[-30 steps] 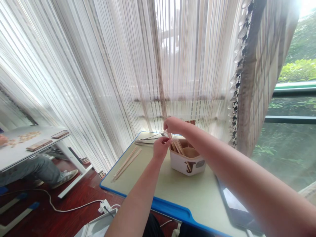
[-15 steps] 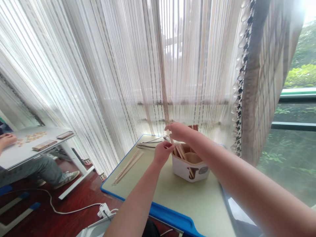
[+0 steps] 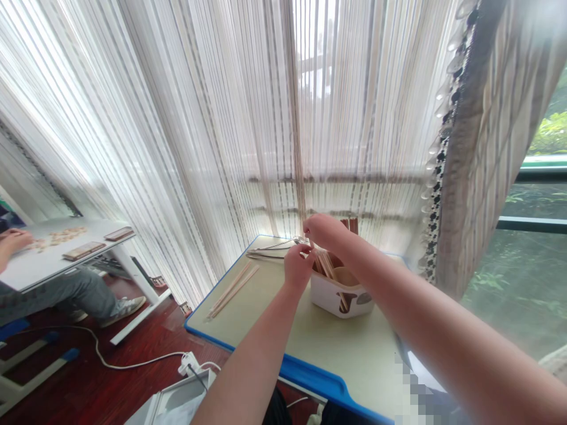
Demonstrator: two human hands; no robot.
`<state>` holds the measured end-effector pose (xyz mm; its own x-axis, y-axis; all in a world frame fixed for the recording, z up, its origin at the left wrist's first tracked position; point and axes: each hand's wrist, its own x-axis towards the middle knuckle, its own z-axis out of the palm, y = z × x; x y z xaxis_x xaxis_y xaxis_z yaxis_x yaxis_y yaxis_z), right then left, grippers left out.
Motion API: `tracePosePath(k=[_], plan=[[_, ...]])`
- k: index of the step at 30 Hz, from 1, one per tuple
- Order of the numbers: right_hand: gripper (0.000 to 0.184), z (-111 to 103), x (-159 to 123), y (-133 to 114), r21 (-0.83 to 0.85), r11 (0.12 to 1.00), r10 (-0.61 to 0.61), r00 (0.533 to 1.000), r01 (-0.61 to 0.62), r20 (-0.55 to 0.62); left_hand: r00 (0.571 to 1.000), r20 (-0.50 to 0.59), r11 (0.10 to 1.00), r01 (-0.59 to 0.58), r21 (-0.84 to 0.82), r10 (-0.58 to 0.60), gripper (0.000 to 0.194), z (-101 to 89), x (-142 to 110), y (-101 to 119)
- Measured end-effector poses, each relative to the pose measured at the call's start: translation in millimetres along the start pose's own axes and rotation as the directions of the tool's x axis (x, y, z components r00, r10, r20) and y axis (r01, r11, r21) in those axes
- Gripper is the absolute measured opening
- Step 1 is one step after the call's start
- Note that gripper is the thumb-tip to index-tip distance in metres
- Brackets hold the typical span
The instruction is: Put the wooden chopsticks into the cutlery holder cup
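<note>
A white box (image 3: 325,298) with a brown inside stands on the small table, with several wooden chopsticks (image 3: 326,265) leaning in it. My left hand (image 3: 299,264) is closed in a pinch on the chopsticks at the box's left rim. Just above it, my right hand (image 3: 325,230) curls its fingers round the upper end of a chopstick, partly hidden by the hand itself. Left of the hands lie metal utensils (image 3: 270,251), whose far ends are too small to make out. A few loose chopsticks (image 3: 234,289) rest on the table's left side.
The table (image 3: 261,313) has a blue raised edge. A sheer curtain (image 3: 221,118) hangs right behind it. At far left, another person's hands (image 3: 15,239) are over a white table (image 3: 39,265) with small pieces. A power strip (image 3: 189,363) and cable lie below.
My right hand has curled its fingers in more tightly and stays above the box's left side. My left hand keeps its pinch beside it. The view has shifted slightly.
</note>
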<state>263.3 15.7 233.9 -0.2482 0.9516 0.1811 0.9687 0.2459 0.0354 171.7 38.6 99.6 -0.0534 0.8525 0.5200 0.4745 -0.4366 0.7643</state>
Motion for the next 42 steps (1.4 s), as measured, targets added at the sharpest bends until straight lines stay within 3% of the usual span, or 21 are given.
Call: tracePosePath(k=[6,12,17,22,26,30,33,36,39,42], plan=[[0.027,0,-7,-3,0.091,0.985,0.157,0.978,-0.145,-0.14,0.999,-0.039,0.998,0.005,0.069,-0.002,0.02,3.1,-1,-2],[0.031,-2,-11,-7,0.168,0.978,0.157,0.968,-0.125,-0.198,1.0,-0.013,0.999,-0.027,0.038,0.027,0.019,-0.1,-7,0],[0.028,-5,0,-13,0.214,0.975,0.119,0.959,-0.064,-0.258,0.995,-0.053,0.992,0.074,-0.102,-0.079,0.029,-21.5,-15,-10],[0.024,7,23,-59,0.277,0.959,0.135,0.947,-0.052,-0.291,0.967,-0.194,0.985,0.171,0.015,-0.165,0.022,-58.2,-29,-54],[0.025,40,47,-110,0.385,0.922,0.068,0.958,0.047,-0.279,0.962,-0.256,0.917,0.184,0.353,-0.095,0.015,-103.2,-42,-95],[0.027,101,66,-147,0.399,0.916,0.034,0.988,0.029,-0.15,0.959,-0.257,0.726,0.26,0.636,-0.118,0.019,-138.4,-53,-118],[0.035,156,69,-163,0.312,0.946,0.088,0.996,-0.086,0.009,0.938,-0.278,0.6,0.347,0.721,-0.207,0.023,-144.6,-58,-127],[0.037,199,63,-170,0.304,0.944,0.118,0.992,-0.127,0.047,0.946,-0.218,0.566,0.319,0.76,-0.24,0.023,-140.5,-57,-132],[0.044,217,56,-170,0.299,0.942,0.145,0.988,-0.154,0.052,0.968,-0.148,0.589,0.241,0.772,-0.203,0.023,-137.0,-55,-133],[0.045,219,53,-167,0.304,0.935,0.178,0.983,-0.185,0.05,0.972,-0.135,0.608,0.225,0.762,-0.19,0.024,-137.2,-53,-134]])
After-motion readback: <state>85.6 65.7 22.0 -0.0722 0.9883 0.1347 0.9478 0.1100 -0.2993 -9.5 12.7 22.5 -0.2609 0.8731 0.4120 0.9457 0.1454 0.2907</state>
